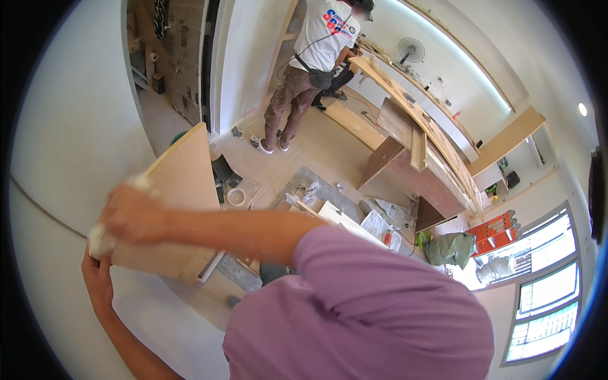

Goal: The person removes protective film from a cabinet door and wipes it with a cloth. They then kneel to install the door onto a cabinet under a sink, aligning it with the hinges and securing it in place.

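Observation:
My right arm reaches across to the left, and my right hand [132,214], smeared by motion, is closed round a crumpled white cloth [101,240]. The cloth is pressed near the left edge of a light wooden panel [187,174]. Just below it, my left hand [97,273] has its fingers bent at the panel's near left corner, close against the cloth. My right forearm hides the panel's middle.
A person [316,44] in a white shirt stands beyond the panel, with another partly hidden behind. Long boards [418,117] lie on a wooden cabinet [405,171] to the right. A tape roll [235,197], plastic sheets and a green sack [449,249] lie on the floor.

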The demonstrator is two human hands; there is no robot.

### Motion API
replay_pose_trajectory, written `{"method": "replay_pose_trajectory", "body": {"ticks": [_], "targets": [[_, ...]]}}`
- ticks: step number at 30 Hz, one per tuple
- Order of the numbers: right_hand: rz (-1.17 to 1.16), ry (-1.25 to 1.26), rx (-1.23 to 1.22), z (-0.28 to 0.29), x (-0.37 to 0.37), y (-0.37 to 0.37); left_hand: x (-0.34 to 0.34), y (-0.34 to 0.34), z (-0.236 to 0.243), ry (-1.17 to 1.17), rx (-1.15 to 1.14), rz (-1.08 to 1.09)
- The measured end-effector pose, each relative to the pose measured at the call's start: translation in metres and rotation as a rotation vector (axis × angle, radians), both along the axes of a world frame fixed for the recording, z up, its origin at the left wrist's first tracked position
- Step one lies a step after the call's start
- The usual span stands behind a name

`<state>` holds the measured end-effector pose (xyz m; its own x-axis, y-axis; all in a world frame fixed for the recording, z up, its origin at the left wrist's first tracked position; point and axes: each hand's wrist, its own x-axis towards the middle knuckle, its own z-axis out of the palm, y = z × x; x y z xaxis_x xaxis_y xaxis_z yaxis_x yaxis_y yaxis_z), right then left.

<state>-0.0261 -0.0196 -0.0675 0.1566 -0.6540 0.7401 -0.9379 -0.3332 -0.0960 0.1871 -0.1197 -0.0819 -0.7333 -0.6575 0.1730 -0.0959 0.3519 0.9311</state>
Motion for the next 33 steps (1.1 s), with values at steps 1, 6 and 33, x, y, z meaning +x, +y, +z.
{"method": "replay_pose_trajectory", "body": {"ticks": [1,6,33], "targets": [[0.008,-0.035,0.016,0.014,0.037,0.003,0.008,-0.006,-0.016,0.048,-0.011,0.053],[0.013,-0.086,0.001,0.011,-0.009,0.032,-0.001,0.007,-0.002,0.043,0.003,-0.049],[-0.807,0.006,0.502,-0.029,-0.294,0.259,0.008,-0.008,0.006,0.052,-0.030,-0.074]]}}
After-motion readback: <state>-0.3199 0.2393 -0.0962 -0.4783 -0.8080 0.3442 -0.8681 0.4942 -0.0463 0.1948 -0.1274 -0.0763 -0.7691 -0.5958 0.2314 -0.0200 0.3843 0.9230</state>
